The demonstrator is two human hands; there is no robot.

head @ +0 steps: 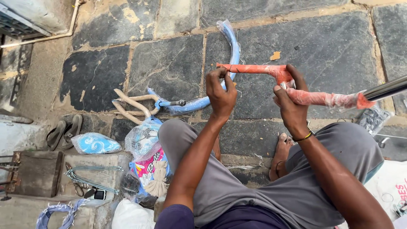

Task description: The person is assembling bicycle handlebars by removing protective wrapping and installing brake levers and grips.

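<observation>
My left hand (221, 92) pinches the thin end of an orange plastic-wrapped metal part (254, 68), fingers closed on the wrapping. Farther right on the same part, my right hand (289, 99) grips its bend, where a second wrapped arm (326, 99) runs to the right and ends in a bare chrome tube (386, 88). I hold the part above my knees, over the stone floor. A blue plastic-wrapped curved frame piece (229, 51) lies on the floor behind my left hand.
Beige curved tubes (130, 106) lie joined to the blue frame. A light blue wrapped piece (94, 143), a pink printed bag (148, 163), scissors (77, 182), sandals (63, 131) and a wooden box (36, 171) sit at left. Clear plastic wrap (373, 119) lies at right.
</observation>
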